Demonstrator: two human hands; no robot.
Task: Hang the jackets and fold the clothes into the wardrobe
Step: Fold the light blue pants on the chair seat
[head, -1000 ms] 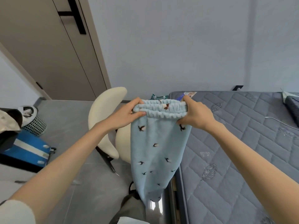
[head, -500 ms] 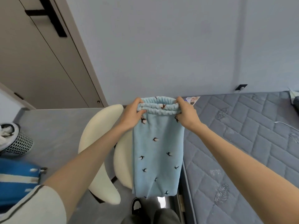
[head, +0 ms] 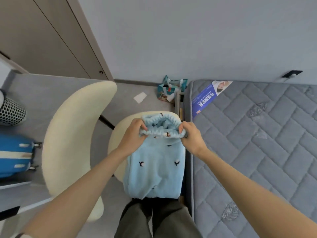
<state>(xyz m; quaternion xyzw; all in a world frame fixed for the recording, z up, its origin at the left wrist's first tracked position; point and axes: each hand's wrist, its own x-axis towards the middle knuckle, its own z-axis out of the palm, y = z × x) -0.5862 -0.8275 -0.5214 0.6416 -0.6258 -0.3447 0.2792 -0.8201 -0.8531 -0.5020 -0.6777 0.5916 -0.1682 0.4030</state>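
Light blue fleece trousers (head: 154, 170) with small dark bird prints lie doubled over on the cream chair seat (head: 118, 134), right in front of my legs. My left hand (head: 133, 134) pinches the left end of the elastic waistband. My right hand (head: 191, 136) pinches the right end. Between the two hands the waistband gapes open, and the fabric below it bunches on the seat. The wardrobe door (head: 42, 36) stands shut at the upper left.
The cream chair back (head: 72, 134) curves to my left. A grey quilted mattress (head: 257, 143) fills the right side. A patterned bag (head: 169, 90) and a white paper scrap (head: 140, 97) lie on the floor by the wall. A blue suitcase (head: 13, 155) and mesh bin (head: 10, 111) sit at far left.
Both hands have lowered the trousers from hanging in the air down onto the chair seat, where the legs now lie folded. My view has tilted downward.
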